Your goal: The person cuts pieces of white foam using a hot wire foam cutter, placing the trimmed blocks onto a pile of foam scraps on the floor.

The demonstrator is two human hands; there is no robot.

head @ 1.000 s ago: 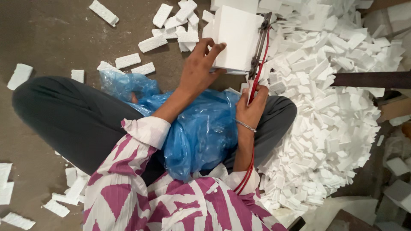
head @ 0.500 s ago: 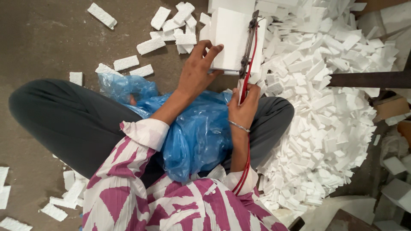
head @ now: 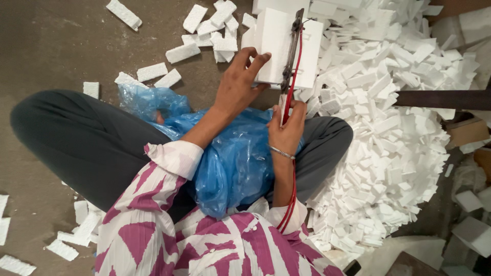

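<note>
A: White foam block (head: 286,46) is up at the far end of the lap, standing against the dark cutter bar (head: 292,48). A second ago the bar sat at the block's right edge; now it runs down the block's face, roughly a third in from the right. So the cut is under way, strip not yet free

B: Grips?

A: Left hand (head: 238,87) is on the block's near-left corner, fingers spread open, thumb and fingertips pressing the face and edge. More steadying than clamping. Right hand (head: 286,130) is closed around the tool's lower end, where the red cable (head: 292,189) comes out and runs down past the wrist bangle (head: 281,152). Fist looks fully wrapped; can't see what's under the palm

B: Block shifted?

A: Slightly left and up in view versus half a second ago, but the camera moved as well, so can't split the two. Left hand kept the same corner

B: Around it?

A: Blue plastic sheet (head: 235,158) bunched over the crossed legs below both forearms. Big pile of cut foam strips (head: 388,138) just right of the block, touching the right knee. Loose strips (head: 181,52) scattered on the concrete floor (head: 61,51) to the left, well apart from the hands
</note>
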